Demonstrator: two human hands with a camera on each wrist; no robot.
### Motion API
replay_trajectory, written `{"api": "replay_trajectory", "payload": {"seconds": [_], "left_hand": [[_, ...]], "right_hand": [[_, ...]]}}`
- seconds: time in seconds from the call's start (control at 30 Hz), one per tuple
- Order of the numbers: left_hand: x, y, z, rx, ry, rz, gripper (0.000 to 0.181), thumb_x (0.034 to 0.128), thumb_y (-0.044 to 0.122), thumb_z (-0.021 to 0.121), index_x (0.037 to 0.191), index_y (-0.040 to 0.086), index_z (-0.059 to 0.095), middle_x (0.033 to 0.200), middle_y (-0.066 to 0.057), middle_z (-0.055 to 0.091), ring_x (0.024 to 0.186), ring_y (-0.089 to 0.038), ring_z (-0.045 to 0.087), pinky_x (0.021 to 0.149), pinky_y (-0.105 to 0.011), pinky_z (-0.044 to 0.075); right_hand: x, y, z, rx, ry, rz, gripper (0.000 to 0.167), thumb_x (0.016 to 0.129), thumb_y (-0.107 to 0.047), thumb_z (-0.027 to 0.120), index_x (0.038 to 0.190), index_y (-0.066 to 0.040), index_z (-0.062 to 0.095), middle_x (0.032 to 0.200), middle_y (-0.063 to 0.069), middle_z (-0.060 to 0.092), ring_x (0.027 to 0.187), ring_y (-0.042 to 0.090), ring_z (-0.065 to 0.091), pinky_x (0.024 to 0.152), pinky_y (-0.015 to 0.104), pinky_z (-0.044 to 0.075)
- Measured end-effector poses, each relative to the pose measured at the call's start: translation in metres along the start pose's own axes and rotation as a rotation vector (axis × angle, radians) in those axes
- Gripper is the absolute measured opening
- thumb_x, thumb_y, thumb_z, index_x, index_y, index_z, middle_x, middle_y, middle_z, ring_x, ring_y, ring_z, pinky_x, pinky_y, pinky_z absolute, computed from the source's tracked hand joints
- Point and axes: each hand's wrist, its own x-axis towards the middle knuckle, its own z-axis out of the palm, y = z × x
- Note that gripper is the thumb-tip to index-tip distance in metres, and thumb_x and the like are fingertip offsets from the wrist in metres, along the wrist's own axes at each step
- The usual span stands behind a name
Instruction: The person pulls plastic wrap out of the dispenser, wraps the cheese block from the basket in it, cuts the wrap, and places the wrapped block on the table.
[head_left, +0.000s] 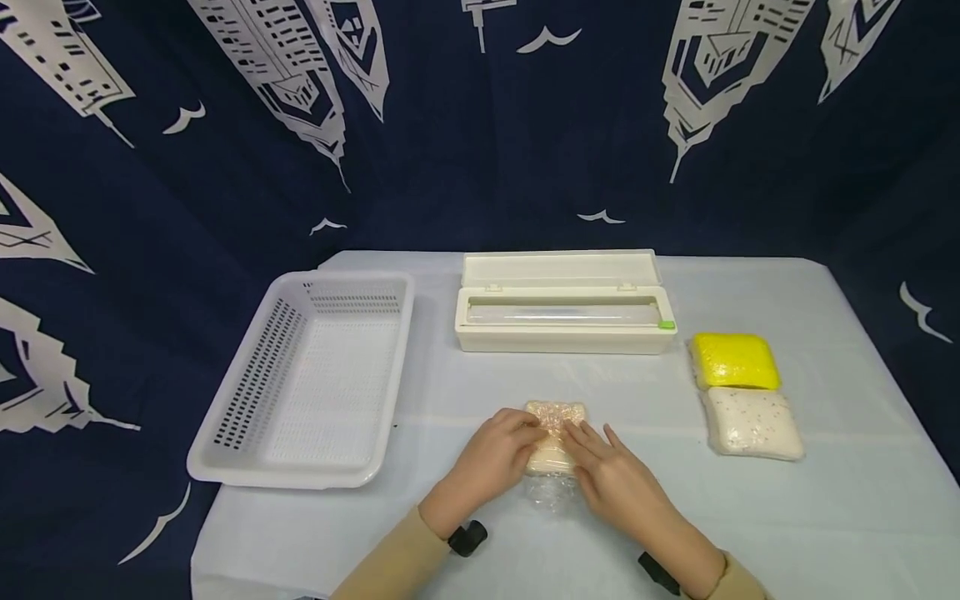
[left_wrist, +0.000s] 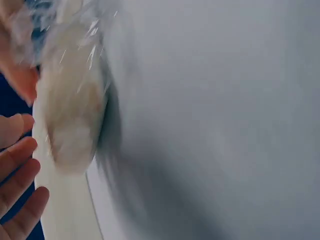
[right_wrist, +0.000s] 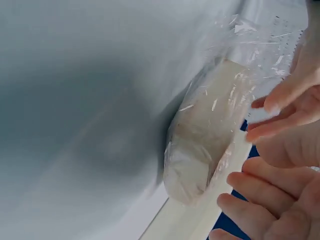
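A cream-coloured block (head_left: 555,414) wrapped in clear cling film lies on the table between the hands. Loose film (head_left: 551,493) sticks out at its near end. At its left side is my left hand (head_left: 491,454), the fingertips by the film. My right hand (head_left: 622,483) lies along the right side, fingers fairly straight over the wrapped edge. Both wrist views show the wrapped block (left_wrist: 75,110) (right_wrist: 200,135) close up, with crinkled film at one end. There the fingers of each hand look extended and loosely spread. What the block is made of cannot be told.
Behind the block stands a white cling film dispenser (head_left: 566,340), lid raised, with a green slider (head_left: 666,325). A white perforated basket (head_left: 386,400) is at left. At right lie a wrapped yellow block (head_left: 735,361) and a wrapped speckled white block (head_left: 753,423), touching.
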Motion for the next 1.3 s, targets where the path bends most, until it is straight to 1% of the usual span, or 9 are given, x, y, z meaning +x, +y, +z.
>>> {"api": "replay_trajectory", "payload": {"seconds": [0.1,0.17,0.43,0.57,0.73,0.87,1.07,1.17,1.3], "left_hand": [[-0.009,-0.006,-0.012,-0.054,0.021,-0.028,0.022,0.0892,0.003,0.068,0.106,0.016,0.074,0.117,0.002,0.067,0.114,-0.015,0.06,0.099,-0.027,0.05],[-0.015,-0.008,-0.017,-0.061,0.016,-0.009,0.024,0.0854,0.001,0.072,0.102,0.018,0.074,0.116,0.004,0.066,0.113,-0.014,0.059,0.098,-0.025,0.049],[-0.024,0.004,-0.008,0.116,-0.07,0.284,0.028,0.0763,0.008,0.082,0.096,0.025,0.071,0.118,0.005,0.063,0.116,-0.013,0.056,0.096,-0.022,0.049],[-0.023,0.009,0.0,0.196,-0.082,0.337,0.029,0.0751,0.014,0.083,0.097,0.028,0.071,0.12,0.005,0.06,0.117,-0.012,0.054,0.094,-0.022,0.049],[-0.021,0.012,0.003,0.198,-0.086,0.373,0.018,0.0806,0.027,0.08,0.097,0.026,0.073,0.119,0.005,0.061,0.115,-0.01,0.056,0.094,-0.018,0.048],[-0.018,0.013,-0.001,0.12,-0.095,0.353,0.008,0.0872,0.025,0.075,0.092,0.022,0.07,0.112,0.006,0.063,0.108,-0.008,0.059,0.09,-0.014,0.047],[-0.009,0.015,-0.011,-0.058,-0.171,0.234,0.008,0.0922,0.02,0.069,0.093,0.017,0.062,0.094,0.008,0.064,0.085,-0.002,0.057,0.073,-0.009,0.044],[-0.003,0.017,-0.013,-0.135,-0.187,0.164,0.008,0.0939,0.022,0.067,0.093,0.016,0.061,0.085,0.008,0.063,0.072,0.002,0.05,0.065,-0.007,0.038],[0.005,0.02,-0.014,-0.211,-0.181,0.077,0.01,0.0945,0.022,0.066,0.093,0.016,0.059,0.084,0.007,0.064,0.068,0.003,0.048,0.063,-0.007,0.038]], "right_hand": [[-0.005,0.0,-0.004,0.023,0.042,0.009,0.044,0.076,0.002,0.078,0.118,0.004,0.068,0.128,0.019,0.065,0.116,0.034,0.064,0.1,0.053,0.047],[-0.008,0.0,-0.005,0.033,0.078,0.008,0.044,0.073,0.004,0.08,0.115,0.004,0.069,0.126,0.018,0.066,0.114,0.033,0.066,0.099,0.049,0.049],[-0.011,0.003,-0.002,0.051,0.111,-0.09,0.04,0.06,0.012,0.084,0.094,-0.004,0.07,0.118,0.015,0.07,0.107,0.03,0.069,0.091,0.041,0.055],[-0.013,0.001,0.001,0.058,0.072,-0.103,0.047,0.054,0.013,0.087,0.091,-0.007,0.065,0.121,0.015,0.069,0.109,0.031,0.068,0.092,0.041,0.054],[-0.017,-0.003,0.003,0.022,0.006,-0.08,0.053,0.053,0.007,0.09,0.097,-0.008,0.064,0.126,0.014,0.066,0.111,0.031,0.067,0.092,0.039,0.054],[-0.017,-0.003,0.004,0.017,-0.019,-0.079,0.054,0.053,0.006,0.091,0.098,-0.007,0.064,0.127,0.014,0.065,0.113,0.031,0.066,0.096,0.04,0.052],[-0.016,-0.003,0.004,0.034,-0.047,-0.099,0.059,0.053,-0.006,0.095,0.1,-0.005,0.059,0.128,0.017,0.064,0.116,0.032,0.064,0.102,0.045,0.048],[-0.016,-0.004,0.005,0.02,-0.036,-0.096,0.076,0.051,-0.019,0.097,0.112,0.0,0.056,0.118,0.014,0.069,0.115,0.03,0.065,0.103,0.047,0.047],[-0.015,-0.004,0.007,-0.011,0.0,-0.074,0.092,0.052,-0.028,0.097,0.125,0.003,0.05,0.099,0.005,0.071,0.096,0.017,0.069,0.102,0.045,0.048]]}}
